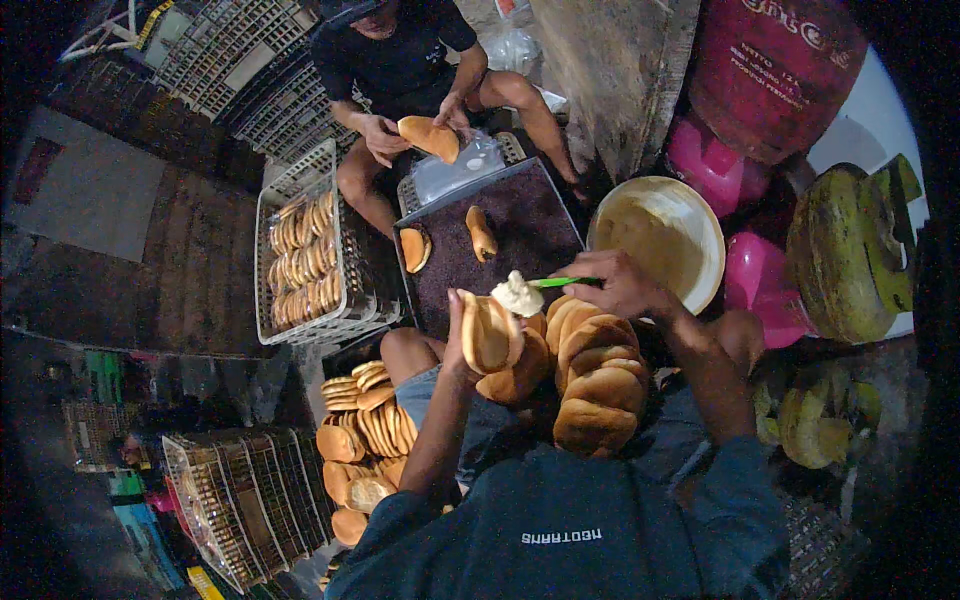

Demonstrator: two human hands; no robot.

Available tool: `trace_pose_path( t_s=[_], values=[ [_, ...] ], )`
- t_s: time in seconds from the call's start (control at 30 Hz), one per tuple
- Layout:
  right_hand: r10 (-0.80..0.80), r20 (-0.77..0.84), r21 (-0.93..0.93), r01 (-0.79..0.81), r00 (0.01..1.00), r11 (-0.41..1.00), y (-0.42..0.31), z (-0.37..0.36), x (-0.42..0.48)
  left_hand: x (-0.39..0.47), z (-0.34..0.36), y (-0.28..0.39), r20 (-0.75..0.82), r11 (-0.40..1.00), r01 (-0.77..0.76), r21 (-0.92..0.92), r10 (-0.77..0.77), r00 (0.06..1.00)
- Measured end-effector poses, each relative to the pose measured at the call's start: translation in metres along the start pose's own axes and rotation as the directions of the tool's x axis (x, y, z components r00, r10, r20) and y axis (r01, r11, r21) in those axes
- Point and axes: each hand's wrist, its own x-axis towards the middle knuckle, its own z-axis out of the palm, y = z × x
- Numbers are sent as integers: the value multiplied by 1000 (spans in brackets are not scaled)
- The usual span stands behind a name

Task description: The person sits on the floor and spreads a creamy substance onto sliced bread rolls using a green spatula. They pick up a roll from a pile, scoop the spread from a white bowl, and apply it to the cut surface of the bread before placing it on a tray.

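My left hand [459,330] holds a split bread bun [489,334] with its pale inside facing up. In my right hand [619,283] is a green-handled spreader [562,282], its tip loaded with a lump of white cream [519,295] beside the bun's upper edge. Under my hands, several brown buns [600,375] lie piled across my lap. Ahead is a tray of dark crumbs or sprinkles [450,292], bearing a folded bun [415,249] and a rolled bun [481,234]. To its right stands a large round tub [660,232] smeared inside with cream.
Across the tray a seated person holds a bun [429,139] above plastic bags [459,171]. At left, a crate [261,270] holds packed buns, with loose buns [386,427] below it. Pink containers [761,289], a red sack-like drum [772,75] and green bananas [840,255] are at right.
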Motion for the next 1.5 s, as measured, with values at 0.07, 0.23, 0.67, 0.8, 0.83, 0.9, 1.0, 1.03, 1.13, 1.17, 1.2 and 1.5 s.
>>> trace_pose_path(
  t_s=[0.07, 0.23, 0.67, 0.8, 0.83, 0.9, 1.0, 1.03, 1.13, 1.17, 1.2, 1.5],
  values=[
    [-262, -43, -180, 251, 964, 951, 14, 17, 0, -5, 33, -3, -10, 992, 88, -94, -89, 996],
    [-212, -40, -470, 169, 977, 866, -7, 29, -3, 7, 24, -8, -129, 948, -67, 312, 112, 985],
    [-217, -7, -567, 174, 976, 805, -7, 22, -6, 21, 8, -13, 28, 970, -184, 157, 182, 983],
    [-253, 41, -538, 234, 967, 810, -5, 26, -10, 32, -2, -14, -80, 973, -212, 89, 220, 972],
    [-205, 58, -536, 204, 977, 819, -1, 23, -11, 33, -6, -11, -100, 972, -212, 102, 222, 970],
    [-102, 90, -540, 135, 991, 831, 9, 8, -14, 39, -11, -1, -131, 971, -204, 126, 220, 967],
    [233, -52, -383, -235, 971, 893, 17, -20, -22, 57, -26, 26, -121, 983, -178, -38, 172, 978],
    [265, -79, -354, -276, 961, 894, 19, -29, -24, 64, -30, 35, -174, 976, -211, -60, 198, 965],
    [264, -177, -337, -310, 948, 889, 32, -35, -24, 115, -138, 73, -148, 826, -321, 463, 429, 891],
    [249, -159, -345, -290, 955, 893, 32, -31, -18, 120, -179, 86, -97, 608, -323, 726, 555, 826],
    [270, -157, -383, -310, 950, 870, 37, -35, -22, 135, -180, 73, -72, 269, -101, 958, 566, 821],
    [339, -126, -383, -361, 932, 850, 41, -28, -19, 143, -230, 47, 95, 218, -301, 928, 646, 758]
  ],
)
